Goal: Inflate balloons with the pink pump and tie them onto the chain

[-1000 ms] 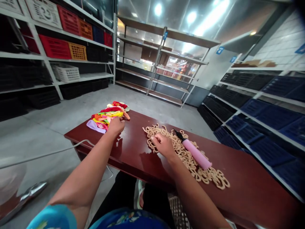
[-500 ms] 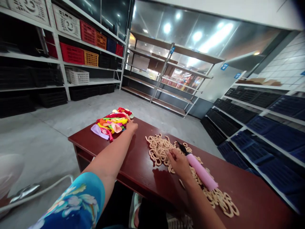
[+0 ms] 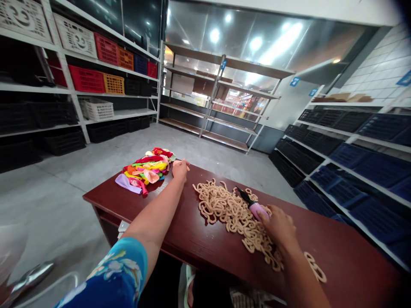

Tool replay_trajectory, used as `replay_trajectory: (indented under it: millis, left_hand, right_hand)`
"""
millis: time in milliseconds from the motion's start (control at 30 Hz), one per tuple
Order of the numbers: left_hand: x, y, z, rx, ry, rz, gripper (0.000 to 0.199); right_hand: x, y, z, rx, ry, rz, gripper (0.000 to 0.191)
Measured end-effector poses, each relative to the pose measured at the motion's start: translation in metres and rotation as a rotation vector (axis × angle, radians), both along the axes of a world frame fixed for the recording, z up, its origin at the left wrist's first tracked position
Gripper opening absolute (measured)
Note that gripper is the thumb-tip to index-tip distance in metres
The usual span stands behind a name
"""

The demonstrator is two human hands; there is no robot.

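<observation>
The pink pump [image 3: 256, 209] is lying at one o'clock over the beige loops [image 3: 221, 203], its black nozzle [image 3: 244, 195] pointing towards eleven. The right hand [image 3: 281, 226] is grasping its barrel, while the left hand [image 3: 180, 170], near twelve, is pinching what looks like a peach balloon [image 3: 188, 167] beside the colourful pile [image 3: 141, 170]. Apparently, both pieces are being gathered; bringing them together would be calling for a secure barrel grip. The left arm is reaching far forward; the right forearm is angling in from four o'clock, palm facing down.
</observation>
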State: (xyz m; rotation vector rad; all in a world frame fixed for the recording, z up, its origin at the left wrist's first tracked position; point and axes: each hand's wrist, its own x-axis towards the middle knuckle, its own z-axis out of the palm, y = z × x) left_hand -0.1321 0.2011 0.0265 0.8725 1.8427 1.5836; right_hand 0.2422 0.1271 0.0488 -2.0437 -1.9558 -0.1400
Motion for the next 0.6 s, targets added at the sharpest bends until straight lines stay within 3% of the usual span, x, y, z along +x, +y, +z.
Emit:
replay_trajectory:
  millis: [67, 133, 200, 300, 400, 500, 600]
  left_hand:
    - [0.011, 0.001, -0.006, 0.192, -0.271, -0.001, 0.036]
    - [0.017, 0.0, -0.013, 0.376, -0.571, -0.147, 0.026]
    - [0.018, -0.002, -0.019, 0.516, -0.84, -0.3, 0.013]
    - [0.015, -0.003, -0.024, 0.542, -0.992, -0.383, 0.022]
    - [0.015, -0.003, -0.024, 0.506, -1.043, -0.404, 0.038]
    - [0.017, -0.002, -0.022, 0.482, -1.071, -0.408, 0.046]
    - [0.02, -0.003, -0.02, 0.467, -1.08, -0.409, 0.044]
  right_hand:
    - [0.013, 0.003, -0.005, -0.211, 0.001, -0.102, 0.06]
    - [0.024, 0.006, -0.011, -0.35, 0.018, -0.12, 0.063]
    - [0.034, 0.008, -0.016, -0.404, 0.026, -0.11, 0.066]
    - [0.043, 0.008, -0.018, -0.433, 0.018, -0.074, 0.068]
    - [0.04, 0.001, -0.01, -0.397, -0.017, -0.042, 0.065]
    - [0.023, -0.011, 0.004, -0.244, -0.042, -0.043, 0.057]
    - [-0.008, -0.023, 0.015, -0.037, 0.012, 0.123, 0.052]
